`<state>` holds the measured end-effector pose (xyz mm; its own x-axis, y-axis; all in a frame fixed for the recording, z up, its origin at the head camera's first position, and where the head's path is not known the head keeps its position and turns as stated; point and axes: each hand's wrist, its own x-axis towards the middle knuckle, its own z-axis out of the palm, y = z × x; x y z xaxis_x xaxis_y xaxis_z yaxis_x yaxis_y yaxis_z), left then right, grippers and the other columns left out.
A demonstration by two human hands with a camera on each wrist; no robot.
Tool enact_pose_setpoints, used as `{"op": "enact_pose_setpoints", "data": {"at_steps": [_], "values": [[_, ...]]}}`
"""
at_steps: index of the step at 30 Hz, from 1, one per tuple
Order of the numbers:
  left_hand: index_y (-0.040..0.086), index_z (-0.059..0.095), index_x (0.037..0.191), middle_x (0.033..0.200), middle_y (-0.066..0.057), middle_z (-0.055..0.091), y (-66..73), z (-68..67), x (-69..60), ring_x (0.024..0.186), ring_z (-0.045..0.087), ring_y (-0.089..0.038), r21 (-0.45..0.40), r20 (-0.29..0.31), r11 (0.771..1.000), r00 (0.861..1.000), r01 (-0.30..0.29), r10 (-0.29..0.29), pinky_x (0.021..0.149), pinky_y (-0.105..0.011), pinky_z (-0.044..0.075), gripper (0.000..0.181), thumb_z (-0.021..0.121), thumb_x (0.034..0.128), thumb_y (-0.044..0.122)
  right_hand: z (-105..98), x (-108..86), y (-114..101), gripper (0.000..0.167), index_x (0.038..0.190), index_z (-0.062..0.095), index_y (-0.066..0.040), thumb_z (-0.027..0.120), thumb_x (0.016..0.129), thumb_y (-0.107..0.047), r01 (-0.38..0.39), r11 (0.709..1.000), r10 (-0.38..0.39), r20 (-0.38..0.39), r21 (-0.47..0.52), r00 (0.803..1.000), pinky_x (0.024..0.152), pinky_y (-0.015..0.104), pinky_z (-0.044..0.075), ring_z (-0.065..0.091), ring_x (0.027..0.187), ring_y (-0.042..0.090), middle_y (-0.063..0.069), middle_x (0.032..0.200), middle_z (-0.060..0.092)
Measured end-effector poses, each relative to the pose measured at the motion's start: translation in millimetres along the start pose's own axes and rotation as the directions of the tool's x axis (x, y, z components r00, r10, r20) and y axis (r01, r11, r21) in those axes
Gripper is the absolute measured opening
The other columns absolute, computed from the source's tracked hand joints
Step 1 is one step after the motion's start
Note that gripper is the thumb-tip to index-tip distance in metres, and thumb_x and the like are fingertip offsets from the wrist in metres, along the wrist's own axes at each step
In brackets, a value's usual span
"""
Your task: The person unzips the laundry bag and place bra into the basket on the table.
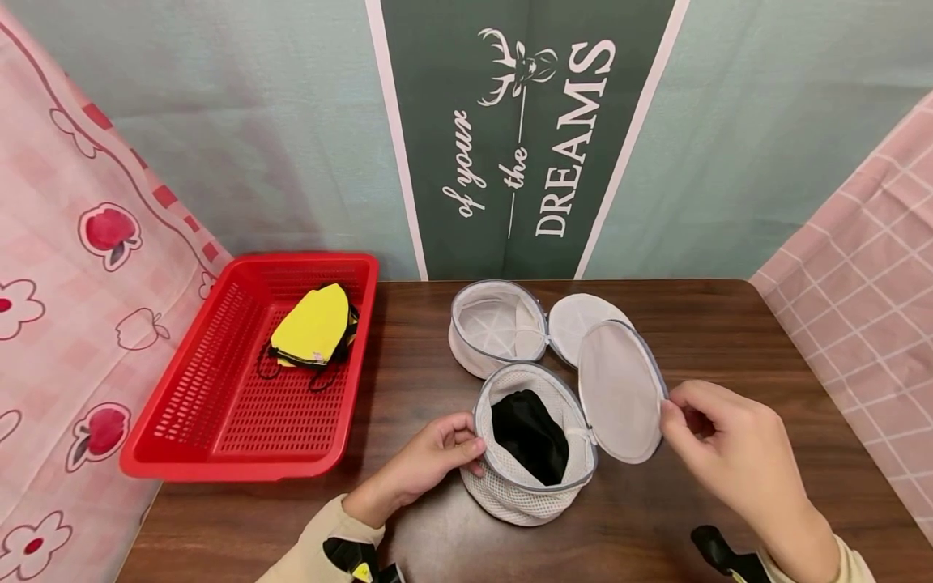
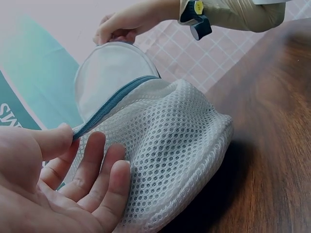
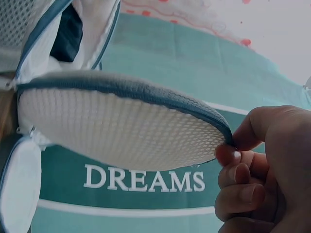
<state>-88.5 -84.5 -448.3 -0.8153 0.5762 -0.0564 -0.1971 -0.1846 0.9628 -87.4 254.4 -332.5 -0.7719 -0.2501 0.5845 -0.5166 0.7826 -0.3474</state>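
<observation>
A white mesh laundry bag with a grey zipper rim stands on the table, and a piece of black fabric lies inside it. My left hand pinches the bag's rim on its left side; in the left wrist view the thumb and forefinger hold the zipper edge. My right hand pinches the outer edge of the bag's round lid, which is swung up and open to the right. In the right wrist view the lid stretches from the hinge to my fingertips.
Behind it sits a second mesh bag, unzipped, its lid folded to the right. At the left is a red plastic basket holding a yellow item with black trim and cords. A printed curtain hangs along the table's back.
</observation>
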Motion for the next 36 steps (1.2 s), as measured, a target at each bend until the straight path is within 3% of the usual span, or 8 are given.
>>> {"op": "enact_pose_setpoints", "data": {"at_steps": [8,14,23,27,32,36], "values": [[-0.024,0.046,0.108,0.091,0.004,0.067,-1.1,-0.6,-0.7,0.076,0.065,-0.01,0.007,-0.003,1.0,1.0,0.001,-0.001,0.077,-0.025,0.056,0.031,0.056,0.1028,0.004,-9.4,-7.8,13.9,0.037,0.063,0.049,-0.035,0.065,0.075,-0.003,-0.15,0.985,0.152,0.021,-0.089,0.988,0.047,0.018,0.023,0.03,0.052,-0.008,-0.02,0.059,0.037],[-0.024,0.046,0.109,0.092,0.004,0.067,-0.2,0.3,-0.7,0.076,0.066,-0.011,0.01,-0.004,1.0,1.0,0.008,-0.008,0.078,-0.025,0.056,0.031,0.056,0.1029,0.005,-15.8,-12.7,17.7,0.037,0.06,0.043,-0.032,0.062,0.08,-0.007,-0.285,0.942,0.303,0.087,-0.175,0.949,0.044,0.024,0.02,0.028,0.049,-0.002,-0.015,0.054,0.033],[-0.024,0.045,0.109,0.092,0.004,0.066,-0.4,0.6,-1.8,0.076,0.065,-0.011,0.02,-0.014,1.0,1.0,0.013,-0.013,0.077,-0.025,0.056,0.031,0.056,0.1024,0.004,-16.8,-19.1,26.2,0.033,0.062,0.033,-0.019,0.055,0.085,-0.013,-0.401,0.858,0.482,0.233,-0.322,0.845,0.044,0.03,0.017,0.023,0.051,0.012,-0.007,0.055,0.028],[-0.024,0.046,0.11,0.092,0.004,0.066,-2.0,-0.3,-2.3,0.076,0.065,-0.011,0.02,-0.012,1.0,1.0,0.006,-0.006,0.077,-0.025,0.056,0.031,0.056,0.1026,0.004,-14.7,-25.2,35.1,0.032,0.063,0.036,-0.018,0.053,0.09,-0.017,-0.421,0.829,0.539,0.325,-0.369,0.777,0.044,0.032,0.02,0.027,0.052,0.016,-0.005,0.056,0.03],[-0.024,0.046,0.11,0.092,0.003,0.067,-2.5,-0.7,-2.6,0.076,0.066,-0.011,0.017,-0.014,1.0,1.0,0.003,-0.002,0.077,-0.025,0.055,0.033,0.058,0.1027,0.006,-12.9,-30.9,48.4,0.032,0.065,0.04,-0.017,0.05,0.094,-0.022,-0.425,0.803,0.588,0.44,-0.417,0.679,0.046,0.036,0.026,0.036,0.054,0.021,-0.001,0.057,0.035],[-0.023,0.046,0.109,0.092,0.003,0.066,-2.7,-0.9,-2.3,0.075,0.066,-0.011,0.015,-0.015,1.0,1.0,0.001,-0.001,0.077,-0.025,0.055,0.033,0.058,0.1027,0.007,-6.0,-33.5,58.0,0.03,0.065,0.044,-0.016,0.05,0.094,-0.023,-0.426,0.793,0.605,0.483,-0.436,0.632,0.046,0.039,0.031,0.041,0.056,0.025,0.002,0.059,0.041]]}}
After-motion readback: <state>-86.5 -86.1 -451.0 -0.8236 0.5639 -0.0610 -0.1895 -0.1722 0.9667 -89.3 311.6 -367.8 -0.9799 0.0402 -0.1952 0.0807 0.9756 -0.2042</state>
